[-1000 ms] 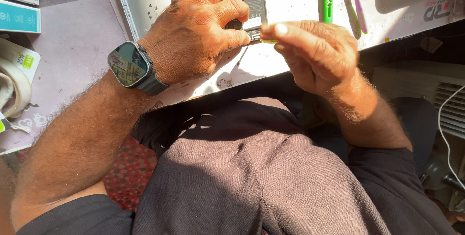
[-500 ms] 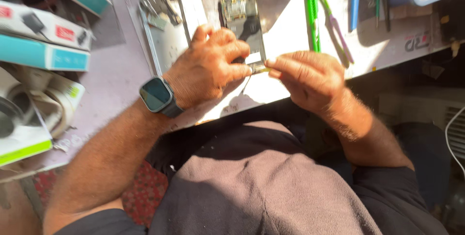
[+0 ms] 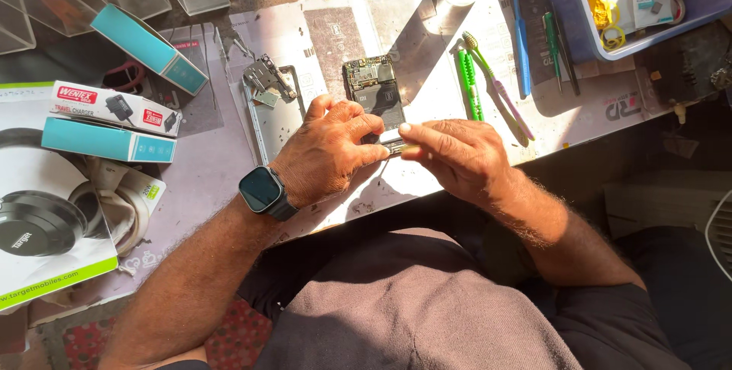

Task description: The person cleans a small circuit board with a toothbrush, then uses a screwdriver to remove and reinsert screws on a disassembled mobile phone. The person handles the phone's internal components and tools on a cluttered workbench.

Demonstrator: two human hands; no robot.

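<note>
I see my left hand (image 3: 329, 150) curled over the lower end of an opened phone (image 3: 374, 96), fingers bent down and pinching its bottom edge. My right hand (image 3: 456, 158) meets it from the other side, thumb and forefinger closed on a small pale piece (image 3: 406, 147) at that same edge; what it is, I cannot tell. Just beyond my left hand's knuckles lies a metal frame (image 3: 271, 103). Past my right hand lie a green tool (image 3: 467, 80) and a toothbrush (image 3: 496, 88).
</note>
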